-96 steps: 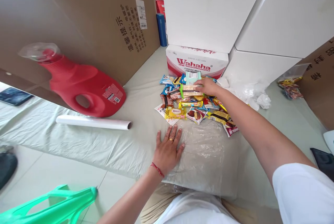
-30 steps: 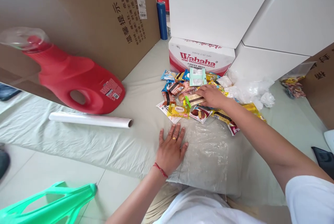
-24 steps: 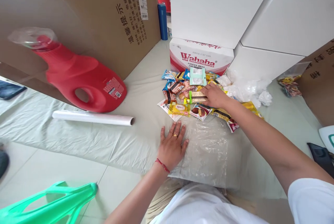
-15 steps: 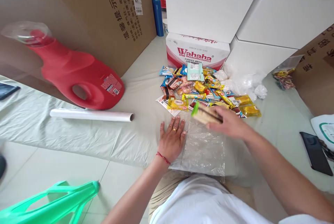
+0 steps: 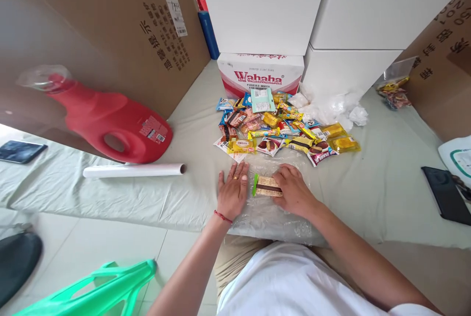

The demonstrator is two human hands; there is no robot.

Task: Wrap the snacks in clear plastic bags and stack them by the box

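Gripping the wafer [image 5: 268, 186] by its right end with the right hand [image 5: 294, 191]; wafer lies over the film [image 5: 265, 218], long axis roughly left-right, green end facing the left hand [image 5: 232, 192]; left hand lies flat, fingers spread, grasping nothing, just beside that green end with a small gap; snack pile [image 5: 273, 132] sits just beyond both hands, nearest obstruction; box [image 5: 259, 73] behind it; roll [image 5: 134, 171] and jug [image 5: 119, 116] well left.

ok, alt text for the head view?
A person's right hand holds a green-ended snack pack over clear plastic film; the left hand lies flat beside it. Beyond are piled wrapped snacks and a Wahaha carton.
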